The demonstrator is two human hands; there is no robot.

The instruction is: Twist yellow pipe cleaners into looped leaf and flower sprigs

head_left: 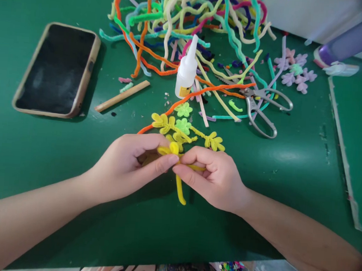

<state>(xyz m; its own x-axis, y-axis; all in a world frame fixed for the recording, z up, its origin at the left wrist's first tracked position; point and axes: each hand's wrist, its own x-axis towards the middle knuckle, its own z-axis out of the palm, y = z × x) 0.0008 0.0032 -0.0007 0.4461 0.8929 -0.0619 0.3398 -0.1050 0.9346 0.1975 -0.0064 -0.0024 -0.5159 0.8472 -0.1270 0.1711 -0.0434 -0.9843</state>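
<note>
A yellow pipe cleaner [180, 190] is pinched between both hands, bent into small loops at its upper part, with one end hanging down below the fingers. My left hand [138, 165] grips the looped part between thumb and forefinger. Close beside it, my right hand [215, 175] pinches the strand just right of the loops. Just beyond my fingers lie finished yellow pipe-cleaner sprigs [214, 141] and green pipe-cleaner flowers [183, 126]. An orange pipe cleaner [199, 91] runs past them toward my left hand.
A white glue bottle [186, 72] stands behind the flowers. Metal scissors [260, 100] lie to the right, a wooden stick [122, 96] and a phone [56, 69] to the left. Tangled colourful pipe cleaners [189, 16] fill the back. Purple flowers [297, 71] lie near a purple bottle [348, 42].
</note>
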